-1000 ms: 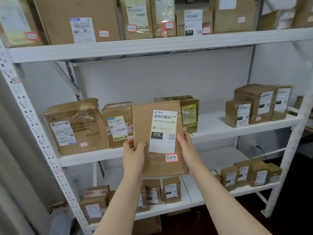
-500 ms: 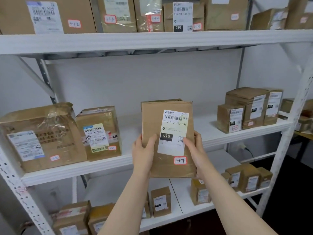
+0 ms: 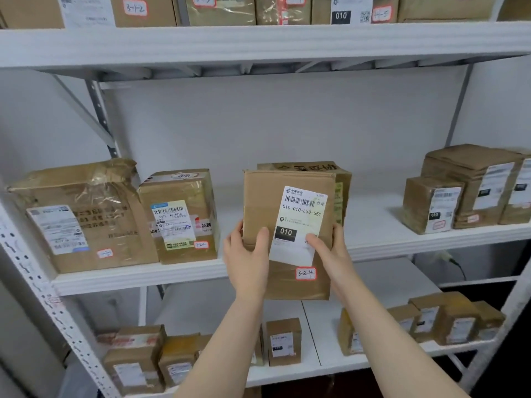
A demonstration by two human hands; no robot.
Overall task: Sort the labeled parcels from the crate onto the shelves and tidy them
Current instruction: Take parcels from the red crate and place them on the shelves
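A flat brown cardboard parcel (image 3: 264, 196) with a white shipping label and a small red-edged tag reading 3-2-4 is held upright in front of the middle shelf (image 3: 138, 278). My left hand (image 3: 247, 259) grips its lower left edge, thumb on the front. My right hand (image 3: 330, 251) grips the lower right edge, thumb over the label. The parcel's bottom hangs below the shelf's front lip. Right behind it another brown box (image 3: 343, 179) stands on the shelf, mostly hidden.
On the middle shelf, a large taped box (image 3: 86, 216) and a smaller box tagged 3-2-2 (image 3: 181, 216) stand left; several boxes (image 3: 465, 188) stand right. The top shelf (image 3: 258, 44) and bottom shelf (image 3: 290, 372) carry more parcels. White perforated uprights (image 3: 31, 271) frame both sides.
The view has closed in on the shelf and shifted right. Both hands have carried the parcel forward toward the middle shelf, in front of the box standing there.
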